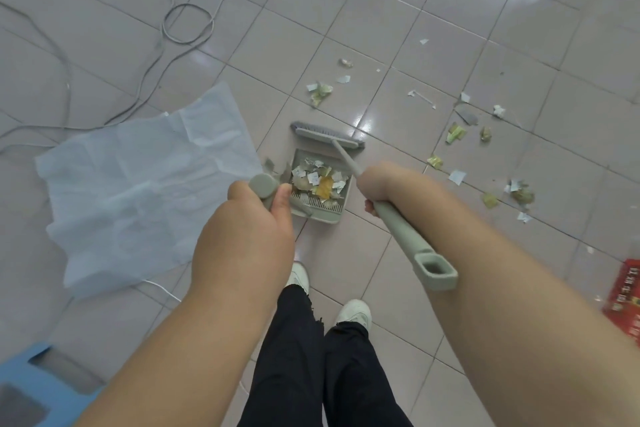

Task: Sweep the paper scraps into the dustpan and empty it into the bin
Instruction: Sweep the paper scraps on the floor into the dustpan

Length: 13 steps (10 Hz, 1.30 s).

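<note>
Around one dustpan (320,184) stand one broom (327,136), two hands, two white shoes, one white plastic sheet (145,184) beside it, and scattered paper scraps (457,134) too many to count

No text, label, brand or number can be read anywhere in this view. A red package (623,298) at the right edge of the tiled floor carries pale printed characters, but they are too blurred and cut off by the frame to make out. Some of the paper scraps (317,181) heaped in the dustpan (337,217) show faint dark marks that may be print, too small to read.
</note>
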Motion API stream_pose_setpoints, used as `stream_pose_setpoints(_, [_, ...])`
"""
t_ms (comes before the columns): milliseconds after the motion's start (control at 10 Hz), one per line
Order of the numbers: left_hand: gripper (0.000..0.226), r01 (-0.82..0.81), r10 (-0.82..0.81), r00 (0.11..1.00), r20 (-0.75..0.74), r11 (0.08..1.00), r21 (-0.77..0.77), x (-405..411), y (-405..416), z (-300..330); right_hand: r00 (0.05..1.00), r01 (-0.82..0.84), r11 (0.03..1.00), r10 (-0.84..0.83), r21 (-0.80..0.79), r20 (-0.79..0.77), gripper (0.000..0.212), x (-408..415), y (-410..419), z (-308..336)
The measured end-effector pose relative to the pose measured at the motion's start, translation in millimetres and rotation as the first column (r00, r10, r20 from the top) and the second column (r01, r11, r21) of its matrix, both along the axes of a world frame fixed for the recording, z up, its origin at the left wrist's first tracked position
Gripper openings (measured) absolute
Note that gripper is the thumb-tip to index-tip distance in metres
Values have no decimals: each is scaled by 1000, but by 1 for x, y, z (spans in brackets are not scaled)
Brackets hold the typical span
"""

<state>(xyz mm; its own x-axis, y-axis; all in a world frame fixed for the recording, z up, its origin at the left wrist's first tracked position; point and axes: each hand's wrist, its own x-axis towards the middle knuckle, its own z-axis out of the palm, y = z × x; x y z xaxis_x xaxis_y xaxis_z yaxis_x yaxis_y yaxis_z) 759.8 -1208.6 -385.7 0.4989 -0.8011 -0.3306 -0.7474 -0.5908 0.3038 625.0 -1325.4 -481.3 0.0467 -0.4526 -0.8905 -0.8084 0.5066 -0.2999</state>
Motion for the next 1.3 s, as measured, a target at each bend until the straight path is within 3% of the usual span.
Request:
stream_pose_setpoints(100, [40,14,-14,1000,-14,1000,0,1,-6,0,996,-63,997,66,46,-57,33,-11,19,4])
stream_pose_setpoints(200, [38,25,-26,999,-23,999,-25,1,-11,0,994,80,985,-66,154,-90,20,-39,23,23])
stream_pose_setpoints(300, [38,32,-32,999,-19,999,-25,2,-14,1,988,152,961,-142,229,-60,39,-70,16,44])
stream_pose_setpoints(400, [40,37,-37,999,-22,999,-25,2,-18,0,977,209,961,-198,180,-79,46,-83,-3,63])
stream_pose_setpoints(600, [40,50,-51,999,-17,998,-42,5,-29,-4,995,96,995,-95,33,-31,41,-35,-4,18])
stream_pose_setpoints(800, [40,73,-73,997,-2,996,-45,13,-40,-6,983,173,973,-162,155,-82,38,-12,21,-18])
stream_pose_setpoints(1300, [40,103,-105,993,-47,994,-40,23,-51,-1,990,-92,966,115,242,-86,45,-23,51,40])
